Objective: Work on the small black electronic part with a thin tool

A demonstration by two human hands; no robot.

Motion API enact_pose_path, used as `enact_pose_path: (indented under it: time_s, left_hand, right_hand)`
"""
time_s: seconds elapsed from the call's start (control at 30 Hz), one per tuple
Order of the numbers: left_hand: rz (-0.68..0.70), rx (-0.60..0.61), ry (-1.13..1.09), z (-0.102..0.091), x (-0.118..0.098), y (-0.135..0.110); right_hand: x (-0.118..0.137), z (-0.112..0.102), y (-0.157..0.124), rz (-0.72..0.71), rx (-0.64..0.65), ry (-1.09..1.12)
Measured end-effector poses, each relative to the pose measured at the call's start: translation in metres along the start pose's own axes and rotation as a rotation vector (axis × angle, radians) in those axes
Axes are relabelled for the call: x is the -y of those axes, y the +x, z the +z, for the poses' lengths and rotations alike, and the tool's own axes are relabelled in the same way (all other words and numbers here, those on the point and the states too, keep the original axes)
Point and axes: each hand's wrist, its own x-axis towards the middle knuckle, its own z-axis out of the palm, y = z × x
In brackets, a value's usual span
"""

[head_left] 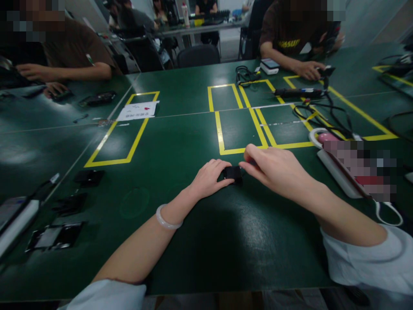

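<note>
A small black part (232,173) lies on the green table (180,142) in front of me. My left hand (208,178), with a pale bangle on its wrist, has its fingers curled round the part's left side. My right hand (274,168) pinches the part's right end with thumb and forefinger. Both hands rest low on the table surface, just below a yellow taped rectangle (238,129).
Several black parts (88,176) and a flat black tray (54,237) lie at the left. A white power strip (338,174) with cable sits at the right. Cables (322,114) and a black tool (298,91) lie further back. Other people sit across the table.
</note>
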Motion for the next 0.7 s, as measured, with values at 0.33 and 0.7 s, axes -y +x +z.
enact_pose_path:
  time_s: [0.33, 0.7]
  left_hand:
    - [0.005, -0.006, 0.003, 0.0001, -0.0005, 0.0002]
    - [0.010, -0.008, -0.002, 0.0003, -0.0007, 0.0000]
  right_hand:
    - [0.0009, 0.0013, 0.0007, -0.011, -0.011, 0.006]
    - [0.0026, 0.0022, 0.0003, 0.010, -0.040, 0.012]
